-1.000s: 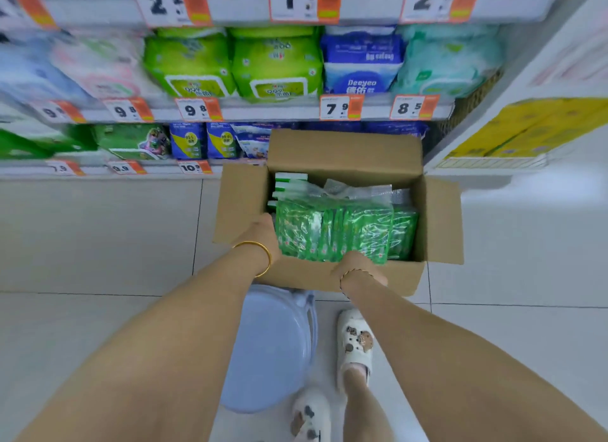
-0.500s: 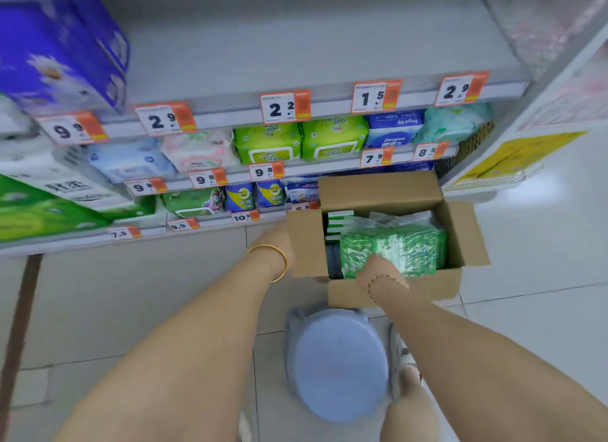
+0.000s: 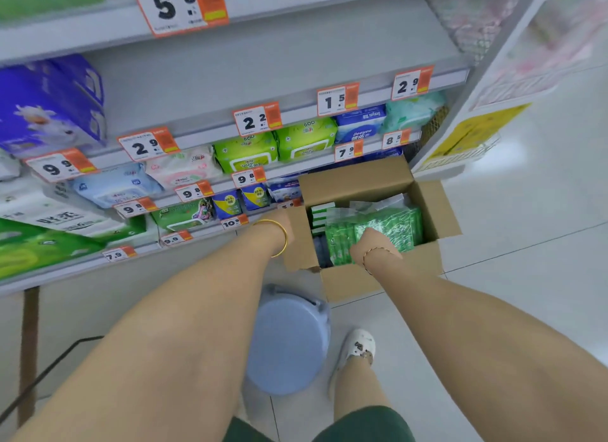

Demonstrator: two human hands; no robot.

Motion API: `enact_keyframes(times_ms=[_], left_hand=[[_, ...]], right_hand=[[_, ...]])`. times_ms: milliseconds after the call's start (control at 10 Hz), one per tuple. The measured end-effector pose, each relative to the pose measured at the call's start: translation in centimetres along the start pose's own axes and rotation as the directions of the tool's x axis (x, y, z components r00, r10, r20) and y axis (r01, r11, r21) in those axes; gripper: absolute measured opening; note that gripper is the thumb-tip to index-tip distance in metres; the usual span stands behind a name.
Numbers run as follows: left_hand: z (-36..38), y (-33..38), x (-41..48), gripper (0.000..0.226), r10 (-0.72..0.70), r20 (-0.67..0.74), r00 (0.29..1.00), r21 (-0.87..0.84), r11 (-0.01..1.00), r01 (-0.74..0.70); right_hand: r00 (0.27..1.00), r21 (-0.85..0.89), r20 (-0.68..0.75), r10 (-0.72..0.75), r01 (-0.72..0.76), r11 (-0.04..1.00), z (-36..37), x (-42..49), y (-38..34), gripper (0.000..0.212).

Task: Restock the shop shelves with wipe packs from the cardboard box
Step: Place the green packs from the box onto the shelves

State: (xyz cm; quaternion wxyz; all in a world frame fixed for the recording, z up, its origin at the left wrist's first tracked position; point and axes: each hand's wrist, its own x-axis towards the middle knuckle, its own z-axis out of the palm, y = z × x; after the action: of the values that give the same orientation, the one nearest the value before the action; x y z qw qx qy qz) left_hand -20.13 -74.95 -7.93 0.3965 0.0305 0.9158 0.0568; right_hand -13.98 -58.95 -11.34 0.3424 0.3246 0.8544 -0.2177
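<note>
Inside the cardboard box (image 3: 345, 283), the green wipe packs (image 3: 391, 224) are laid crosswise, directly under the right hand (image 3: 375, 244). The left hand (image 3: 279, 219) is seen at the box flap (image 3: 297, 241). Both hands' fingers are hidden, so no grip can be told.

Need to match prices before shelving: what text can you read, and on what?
White-and-orange price tag, top rail: "5 8"
Second-rail tags, left to right: "9 9", "2 9", "2 2", "1 5", "2 9"
Third-rail tags: "9 8", "9 8", "9 8", "7 9", "8 5"
Bottom-rail tags: "7.9", "9.9", "10"
Blue wipe pack: "Deeyeo"
Lime-green shelf packs: "600"
Fine print, other packs: blurred.
</note>
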Motion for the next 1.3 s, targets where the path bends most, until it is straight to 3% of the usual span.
enact_keyframes(times_ms=[100, 200, 300, 400, 500, 600, 800, 900, 1000, 1200, 1300], left_hand=[[-0.6, 1.9, 1.5, 0.038, -0.014, -0.004, 1.0, 0.006, 1.0, 0.014], [-0.3, 3.1, 4.7, 0.02, 0.079, 0.087, 0.993, 0.087, 0.992, -0.087], [0.5, 3.6, 9.0, 0.021, 0.107, 0.103, 0.989, 0.115, 0.986, -0.119], [1.2, 4.4, 14.1, 0.033, 0.214, 0.125, 0.969, 0.235, 0.942, -0.238], [2.9, 5.2, 17.7, 0.03, 0.264, 0.145, 0.954, 0.234, 0.927, -0.292], [4.9, 6.4, 21.9, 0.025, 0.338, 0.102, 0.935, 0.268, 0.896, -0.353], [8.0, 9.0, 27.4, 0.011, 0.438, -0.09, 0.895, 0.327, 0.861, -0.389], [9.2, 9.6, 28.1, 0.025, 0.5, -0.157, 0.852, 0.333, 0.839, -0.431], [10.8, 7.8, 26.2, 0.032, 0.498, -0.15, 0.854, 0.324, 0.841, -0.434], [10.6, 4.5, 24.6, 0.042, 0.459, -0.163, 0.873, 0.273, 0.872, -0.407], [11.6, 4.2, 24.3, 0.033, 0.5, -0.187, 0.845, 0.286, 0.851, -0.44]], right_hand=[[1.0, -0.001, -0.001, -0.019, 0.019, 1.0, -0.5, 1.7, 0.7, 0.023], [0.999, 0.0, -0.009, 0.032, -0.032, 0.999, -0.3, 4.1, 0.9, 0.03], [0.994, -0.004, -0.063, 0.087, -0.088, 0.996, 0.5, 7.9, 0.4, 0.034], [0.984, 0.026, -0.164, 0.076, -0.073, 0.997, 1.5, 12.8, -1.0, 0.04], [0.967, -0.011, -0.255, 0.025, -0.028, 1.0, 2.8, 16.6, -1.8, 0.026], [0.931, -0.053, -0.363, -0.028, 0.009, 0.999, 3.9, 20.3, -1.3, 0.022], [0.844, -0.093, -0.525, -0.109, 0.071, 0.993, 4.7, 25.9, -0.4, 0.035], [0.813, -0.097, -0.567, -0.134, 0.096, 0.991, 5.5, 26.0, -0.4, 0.037], [0.854, -0.101, -0.5, -0.144, 0.108, 0.989, 6.8, 23.7, 0.7, 0.038], [0.854, -0.112, -0.475, -0.211, 0.179, 0.977, 7.6, 21.9, 2.0, 0.039], [0.851, -0.064, -0.485, -0.2, 0.194, 0.979, 9.5, 22.0, 3.0, 0.031]])
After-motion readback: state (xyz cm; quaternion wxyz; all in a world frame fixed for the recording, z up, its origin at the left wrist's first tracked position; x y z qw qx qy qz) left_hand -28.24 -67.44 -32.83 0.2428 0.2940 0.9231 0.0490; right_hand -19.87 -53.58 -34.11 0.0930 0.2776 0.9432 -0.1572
